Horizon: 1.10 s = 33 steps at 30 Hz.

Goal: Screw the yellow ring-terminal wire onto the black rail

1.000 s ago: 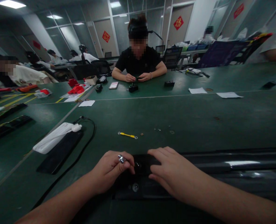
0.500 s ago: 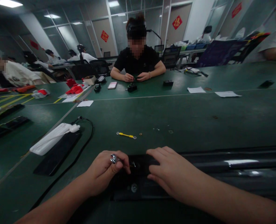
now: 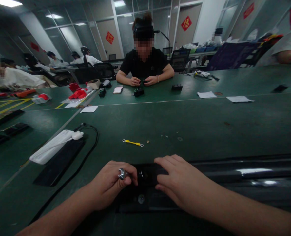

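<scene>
My left hand is closed around a shiny open-end wrench; its forked jaw sticks out over the thumb, and the rest is hidden in the fingers. Those fingertips reach to the left end of a long glossy black part, close to a small dark fitting there. A round silver screw sits nearer to me on the same end. With fingers apart, my right hand lies over the black part and holds nothing. Beyond the hands are a short yellow wire with ring terminals and a small brass-coloured nut.
To the left, a white device lies against a black slab, and a black cable curves toward me. A person in black works across the green table, with small black parts and papers nearby.
My left hand has turned and shifted slightly, so the wrench jaw sits a little right and lower. My right hand stays in place.
</scene>
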{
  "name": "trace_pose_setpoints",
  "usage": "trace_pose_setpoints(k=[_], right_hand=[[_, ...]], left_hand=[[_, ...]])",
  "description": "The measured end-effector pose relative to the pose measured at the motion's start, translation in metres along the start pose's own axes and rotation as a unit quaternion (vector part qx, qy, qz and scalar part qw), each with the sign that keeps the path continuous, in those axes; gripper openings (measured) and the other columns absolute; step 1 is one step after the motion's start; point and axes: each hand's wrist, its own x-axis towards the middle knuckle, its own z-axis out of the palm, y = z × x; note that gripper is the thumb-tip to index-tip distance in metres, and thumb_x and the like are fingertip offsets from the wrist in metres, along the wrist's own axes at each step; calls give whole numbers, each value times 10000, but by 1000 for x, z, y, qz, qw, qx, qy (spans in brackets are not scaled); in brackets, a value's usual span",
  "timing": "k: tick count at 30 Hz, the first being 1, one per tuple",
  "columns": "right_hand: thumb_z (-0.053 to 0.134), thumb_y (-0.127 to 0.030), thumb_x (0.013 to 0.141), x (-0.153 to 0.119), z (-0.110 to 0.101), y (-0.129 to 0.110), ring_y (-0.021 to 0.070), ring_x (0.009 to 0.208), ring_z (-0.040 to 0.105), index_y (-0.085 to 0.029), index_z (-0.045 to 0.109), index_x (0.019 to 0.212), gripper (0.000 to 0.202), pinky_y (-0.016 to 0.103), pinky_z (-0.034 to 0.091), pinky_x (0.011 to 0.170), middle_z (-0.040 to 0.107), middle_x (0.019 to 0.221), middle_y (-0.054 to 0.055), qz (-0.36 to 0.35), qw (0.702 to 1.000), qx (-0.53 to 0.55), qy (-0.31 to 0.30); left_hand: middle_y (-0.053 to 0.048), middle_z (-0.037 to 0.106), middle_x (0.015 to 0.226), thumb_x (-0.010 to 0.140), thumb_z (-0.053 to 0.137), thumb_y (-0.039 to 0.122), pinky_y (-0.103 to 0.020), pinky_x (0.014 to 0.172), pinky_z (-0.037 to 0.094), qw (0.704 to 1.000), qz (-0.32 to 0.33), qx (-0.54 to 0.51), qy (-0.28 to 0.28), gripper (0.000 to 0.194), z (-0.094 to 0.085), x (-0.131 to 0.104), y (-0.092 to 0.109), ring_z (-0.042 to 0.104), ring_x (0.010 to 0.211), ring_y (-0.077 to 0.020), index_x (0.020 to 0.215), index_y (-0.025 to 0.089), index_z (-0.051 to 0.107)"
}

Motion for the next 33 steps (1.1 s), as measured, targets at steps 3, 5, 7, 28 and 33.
trace_pose_setpoints(k=[3,5,7,28,33], right_hand=[[581,-287,899,0,0,0,302,1056,566,-204,707,814,174,481,448,878,593,1252,127,2,1000,1,-1],[576,-279,901,1,0,0,304,1061,565,-200,709,812,179,483,445,882,594,1252,130,2,1000,2,-2],[575,-272,902,1,0,0,307,1074,562,-197,710,813,178,485,439,889,595,1250,134,3,1000,3,-2],[574,-271,903,-1,0,1,304,1073,561,-187,713,814,185,493,437,899,590,1257,139,0,1000,11,-5],[582,-269,900,0,0,0,314,1092,557,-187,715,812,179,494,434,898,589,1264,148,2,1000,9,-6]], left_hand=[[-4,676,836,1024,336,422,-231,763,407,1000,5,9,-5,370,0,0,1,637,788,-131,948,182,606],[-10,677,839,1023,334,424,-240,764,409,1000,8,15,-8,369,0,0,1,638,789,-140,955,184,607],[-14,679,840,1022,331,427,-247,765,412,1000,7,18,-9,373,-1,0,1,640,789,-147,956,185,607],[-18,675,784,1021,326,431,-243,703,441,1000,15,-21,7,374,2,0,-4,637,720,-141,951,171,586],[-14,677,807,1019,336,421,-246,729,436,1000,14,6,3,347,1,0,-3,641,748,-143,962,183,582]])
